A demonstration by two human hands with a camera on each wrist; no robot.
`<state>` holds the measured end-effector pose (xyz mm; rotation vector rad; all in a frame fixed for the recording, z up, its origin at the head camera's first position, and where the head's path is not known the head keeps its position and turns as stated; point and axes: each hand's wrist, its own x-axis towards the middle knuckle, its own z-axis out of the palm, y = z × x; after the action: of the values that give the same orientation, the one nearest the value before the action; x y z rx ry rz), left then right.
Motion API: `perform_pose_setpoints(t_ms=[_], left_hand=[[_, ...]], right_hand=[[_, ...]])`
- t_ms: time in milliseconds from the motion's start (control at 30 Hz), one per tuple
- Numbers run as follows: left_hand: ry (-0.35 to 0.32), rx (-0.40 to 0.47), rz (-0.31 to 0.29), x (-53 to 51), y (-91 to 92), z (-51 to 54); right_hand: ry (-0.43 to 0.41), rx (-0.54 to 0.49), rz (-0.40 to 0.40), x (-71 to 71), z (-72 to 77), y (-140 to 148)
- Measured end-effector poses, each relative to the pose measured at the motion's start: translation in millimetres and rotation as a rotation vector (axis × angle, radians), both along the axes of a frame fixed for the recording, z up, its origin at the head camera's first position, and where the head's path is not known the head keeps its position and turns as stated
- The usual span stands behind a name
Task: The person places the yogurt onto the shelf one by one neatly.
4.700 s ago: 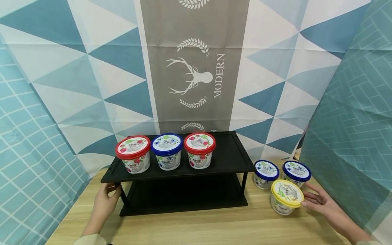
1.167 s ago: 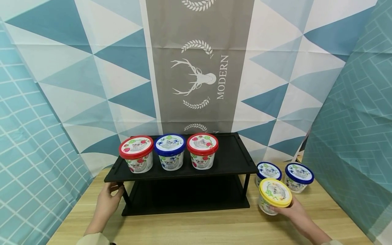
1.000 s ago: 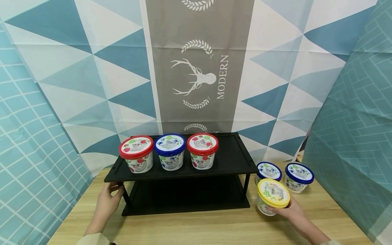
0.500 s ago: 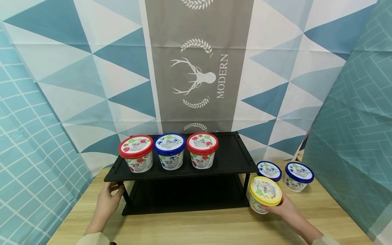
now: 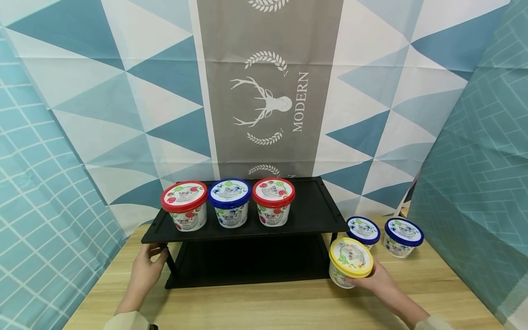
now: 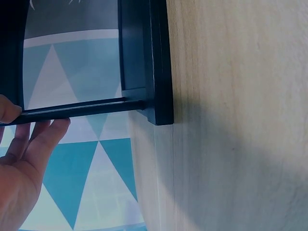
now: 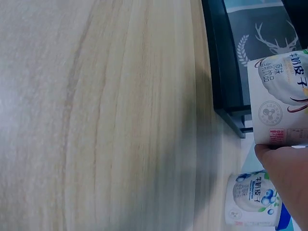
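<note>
Yellow tub is shifted left since the earlier frame, now at the right front corner of the rack; left grip unchanged. Tub is gripped low on its side by the right hand, thumb in front, other fingers mostly hidden; base is held off the table, per right wrist view. Left front post is pinched just under the top shelf by the left hand, thumb opposite fingers. Top shelf is occupied, left to right, by left red tub, middle blue tub, right red tub, all upright. Inner blue tub is partly hidden by the yellow one; outer blue tub is seen farther right, apart. Scene is backed by deer-print cloth.
</note>
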<state>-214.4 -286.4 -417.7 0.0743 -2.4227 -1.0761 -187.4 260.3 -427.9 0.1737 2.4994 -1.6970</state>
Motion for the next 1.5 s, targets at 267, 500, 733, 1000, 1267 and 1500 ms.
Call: perform_pose_setpoints(t_ms=[267,500,733,1000,1267,1500], left_hand=[[0.003,-0.009,0.002,1.0,-0.2,1.8],[0.016,-0.018,-0.005,0.4,-0.7,1.4],[0.014,-0.023,-0.005,0.3,-0.1,1.6],[-0.005,-0.005,-0.025,1.8,-0.7,2.5],[-0.01,0.004,-0.033,1.2,0.3,3.5],[-0.01,0.007,-0.026,0.9,-0.4,1.2]], right_hand=[[0.012,-0.053,0.031,-1.6,-0.8,-10],[0.018,-0.069,0.031,-3.5,1.1,-21],[0.047,-0.114,0.061,-5.0,1.2,-32],[0.055,-0.165,0.117,-9.1,0.2,-44],[0.054,-0.152,0.117,-10.3,-0.6,-55],[0.057,-0.142,0.095,-13.7,-2.7,-66]])
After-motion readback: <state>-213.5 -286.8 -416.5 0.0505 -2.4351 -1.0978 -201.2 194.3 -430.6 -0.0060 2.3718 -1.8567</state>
